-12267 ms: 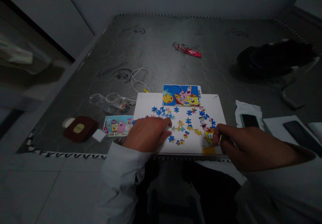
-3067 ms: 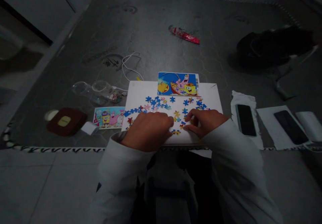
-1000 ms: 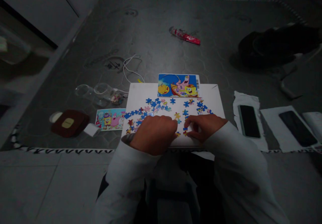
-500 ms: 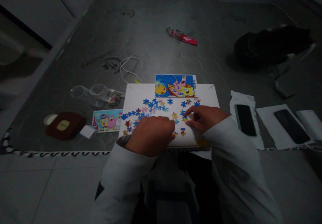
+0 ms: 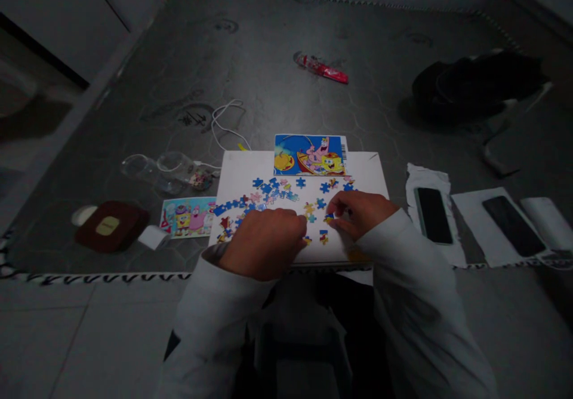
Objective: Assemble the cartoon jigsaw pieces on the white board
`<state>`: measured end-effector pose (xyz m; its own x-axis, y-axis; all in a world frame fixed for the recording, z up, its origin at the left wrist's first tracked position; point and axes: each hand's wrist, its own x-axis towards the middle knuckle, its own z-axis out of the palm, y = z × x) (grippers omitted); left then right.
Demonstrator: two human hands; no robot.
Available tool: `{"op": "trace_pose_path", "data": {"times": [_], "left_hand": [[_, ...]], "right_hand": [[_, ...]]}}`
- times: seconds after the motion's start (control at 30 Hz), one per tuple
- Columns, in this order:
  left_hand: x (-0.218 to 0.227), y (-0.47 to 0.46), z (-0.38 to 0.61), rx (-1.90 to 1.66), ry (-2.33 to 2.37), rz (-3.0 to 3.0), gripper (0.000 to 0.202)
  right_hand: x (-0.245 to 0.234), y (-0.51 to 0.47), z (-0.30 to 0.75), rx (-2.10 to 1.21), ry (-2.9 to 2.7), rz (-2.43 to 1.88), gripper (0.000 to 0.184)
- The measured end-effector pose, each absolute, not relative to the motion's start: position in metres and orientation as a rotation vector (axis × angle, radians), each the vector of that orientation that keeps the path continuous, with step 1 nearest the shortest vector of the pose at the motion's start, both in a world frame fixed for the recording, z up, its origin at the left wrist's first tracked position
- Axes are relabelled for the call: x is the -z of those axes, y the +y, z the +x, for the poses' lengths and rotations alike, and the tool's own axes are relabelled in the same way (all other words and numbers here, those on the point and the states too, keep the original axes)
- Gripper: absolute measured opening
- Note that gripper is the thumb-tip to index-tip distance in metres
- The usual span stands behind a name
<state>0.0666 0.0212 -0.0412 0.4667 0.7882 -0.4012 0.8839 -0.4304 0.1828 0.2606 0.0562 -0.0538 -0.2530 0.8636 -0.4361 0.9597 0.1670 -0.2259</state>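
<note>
**My right hand (image 5: pixel 362 215) sorts puzzle pieces (image 5: pixel 267 189) on a white board (image 5: pixel 237 175).**
Right fingers (image 5: pixel 336 220) bunch over a small piece (image 5: pixel 330 218), grip unclear; left fingers (image 5: pixel 295 235) curl pressed together, well below the picture card (image 5: pixel 310 155).

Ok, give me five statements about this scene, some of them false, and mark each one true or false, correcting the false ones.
1. The right hand touches a small blue-and-yellow jigsaw piece. True.
2. A blue cartoon picture card overlaps the far edge of the white rectangular board. True.
3. The left hand grips a red tube. False: the left hand rests on the board's near side, and the red-and-white tube lies far off on the grey mattress.
4. Two phones lie left of the board. False: a black smartphone and a second black smartphone lie to its right.
5. A coiled white cable lies left of the card. True.
</note>
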Motion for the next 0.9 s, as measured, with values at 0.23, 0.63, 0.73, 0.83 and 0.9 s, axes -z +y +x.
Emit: {"op": "trace_pose_path", "data": {"times": [0.23, 0.63, 0.73, 0.83, 0.9], "left_hand": [[0.042, 0.021, 0.062, 0.371, 1.417, 2.34, 0.019], [0.044, 0.021, 0.062, 0.359, 1.404, 2.358, 0.018], [0.045, 0.022, 0.063, 0.349, 1.417, 2.357, 0.019], [0.044, 0.023, 0.062, 0.365, 1.423, 2.343, 0.02], [0.043, 0.023, 0.062, 0.359, 1.412, 2.347, 0.021]], "right_hand": [[0.051, 0.057, 0.275, 0.625, 2.211, 1.805, 0.025], [0.042, 0.057, 0.27, 0.595, 1.907, 1.835, 0.012], [0.043, 0.055, 0.268, 0.589, 1.934, 1.832, 0.008], [0.045, 0.053, 0.267, 0.585, 1.96, 1.824, 0.01], [0.046, 0.054, 0.267, 0.572, 1.973, 1.817, 0.02]]}}
